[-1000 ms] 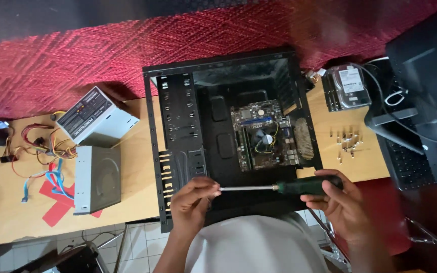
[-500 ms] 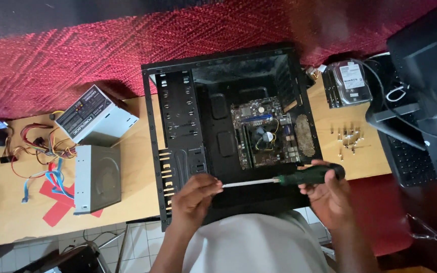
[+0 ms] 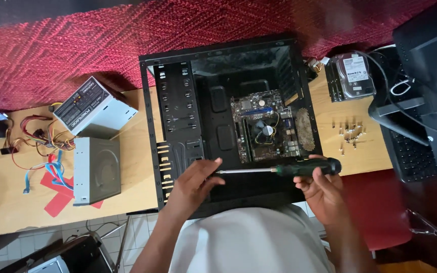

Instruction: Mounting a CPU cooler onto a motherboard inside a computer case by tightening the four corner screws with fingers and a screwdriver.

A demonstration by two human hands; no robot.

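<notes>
An open black computer case [image 3: 178, 106] lies flat on a wooden table [image 3: 6, 202], with a motherboard [image 3: 266, 129] mounted inside. My right hand [image 3: 322, 189] grips the dark green handle of a long screwdriver [image 3: 284, 170] held level over the case's near edge. My left hand [image 3: 193, 184] pinches the metal tip of that screwdriver, fingers resting by the case's drive bay area.
A grey power supply [image 3: 94, 108] with a bundle of coloured cables [image 3: 34, 136] and a silver optical drive [image 3: 97, 169] sit left of the case. Hard drives [image 3: 352, 76], loose screws [image 3: 350, 134], a keyboard [image 3: 410, 154] and a monitor [image 3: 431, 60] are at the right. Red cloth lies behind.
The screwdriver and both hands have shifted slightly up and toward the case; my right hand now wraps the handle from below. The view has moved a little.
</notes>
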